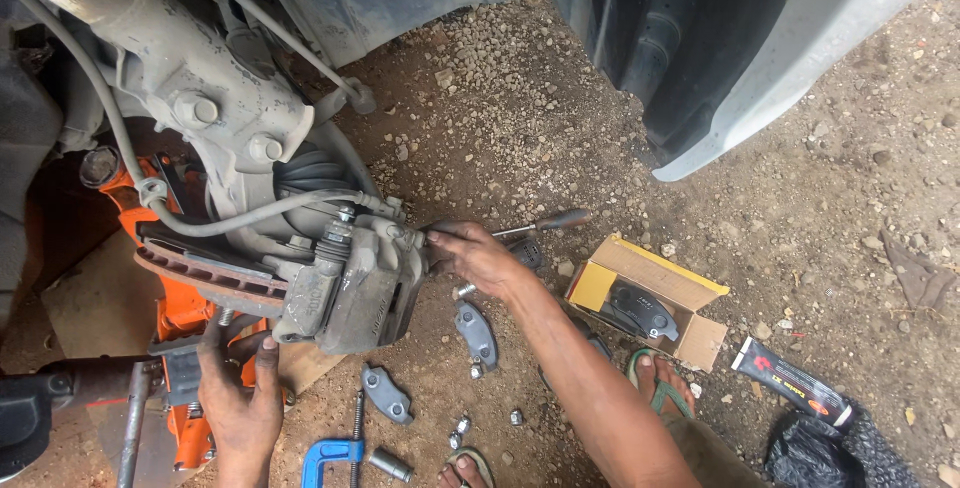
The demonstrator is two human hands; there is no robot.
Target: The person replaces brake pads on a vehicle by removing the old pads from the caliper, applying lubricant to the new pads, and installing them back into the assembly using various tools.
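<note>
The right hand (478,256) grips a tool against the brake caliper (355,288), just left of it; the left hand (240,403), fingers spread, braces below. Best to steady the caliper, keeping pressure square.

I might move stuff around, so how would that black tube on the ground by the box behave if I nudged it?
The black tube lies flat on gravel; it would probably slide or roll slightly. It looks light and likely squeezable.

brake pads (478,334): 3 | hands (478,256): 2 | cardboard box (655,278): 1 | tube (792,382): 1
</note>
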